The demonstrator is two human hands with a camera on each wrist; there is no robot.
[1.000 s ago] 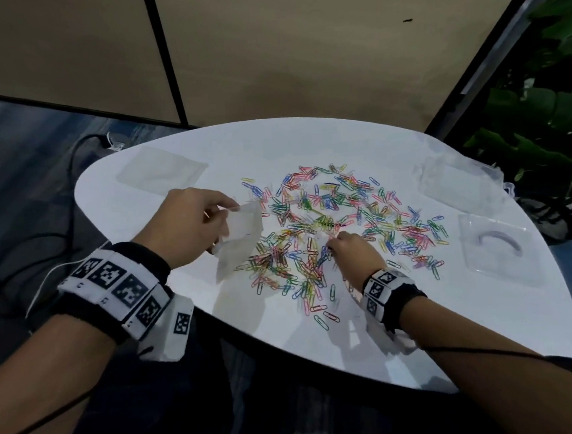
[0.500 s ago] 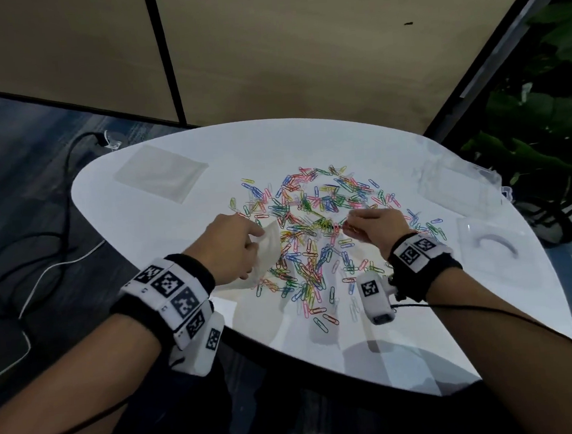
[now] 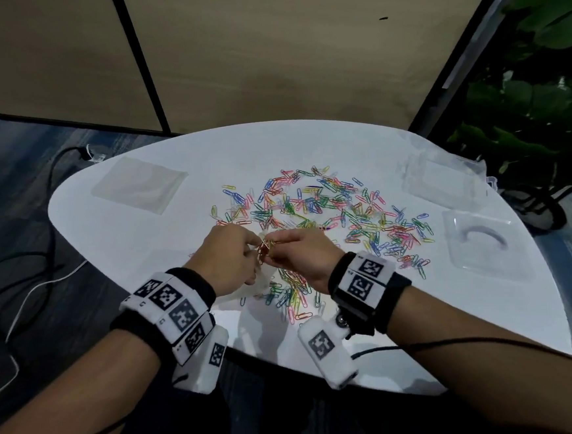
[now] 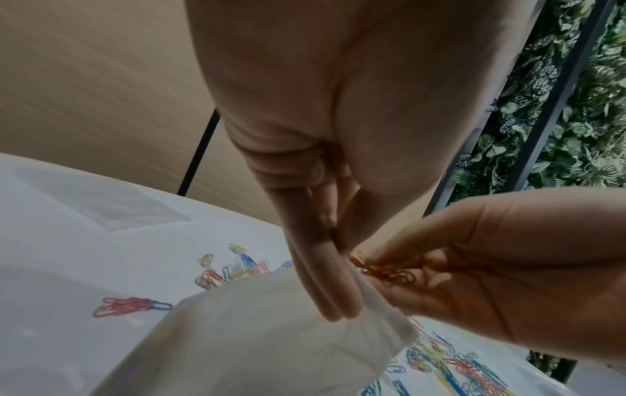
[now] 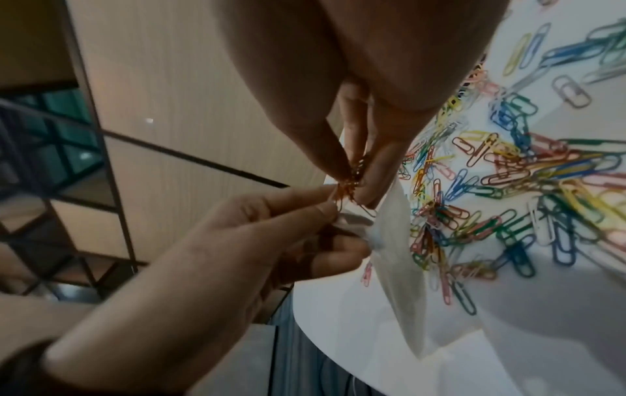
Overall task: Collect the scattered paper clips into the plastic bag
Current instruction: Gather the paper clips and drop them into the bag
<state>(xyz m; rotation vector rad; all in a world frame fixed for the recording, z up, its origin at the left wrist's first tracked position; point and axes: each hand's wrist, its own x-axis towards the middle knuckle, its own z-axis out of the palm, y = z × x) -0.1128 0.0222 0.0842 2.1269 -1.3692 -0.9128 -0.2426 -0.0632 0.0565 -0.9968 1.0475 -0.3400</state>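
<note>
Colourful paper clips (image 3: 328, 206) lie scattered across the white table (image 3: 150, 248). My left hand (image 3: 255, 251) pinches the mouth of a small translucent plastic bag (image 3: 250, 286), which hangs down onto the table. In the left wrist view the bag (image 4: 271, 335) hangs below the fingers (image 4: 325, 281). My right hand (image 3: 275, 248) pinches a small bunch of clips (image 3: 265, 249) right at the bag's mouth. The right wrist view shows that bunch (image 5: 349, 176) between thumb and fingers (image 5: 376, 171), touching the left hand (image 5: 237, 241) beside the bag (image 5: 396, 254).
A second flat plastic bag (image 3: 138, 185) lies at the table's back left. Clear plastic packaging (image 3: 439, 180) and a clear tray (image 3: 485, 242) sit on the right. Cables (image 3: 25, 271) run over the floor on the left; a plant (image 3: 528, 136) stands right.
My right hand picked a bunch of clips out of the pile and brought it left to the bag. My left hand moved right with the bag to meet it.
</note>
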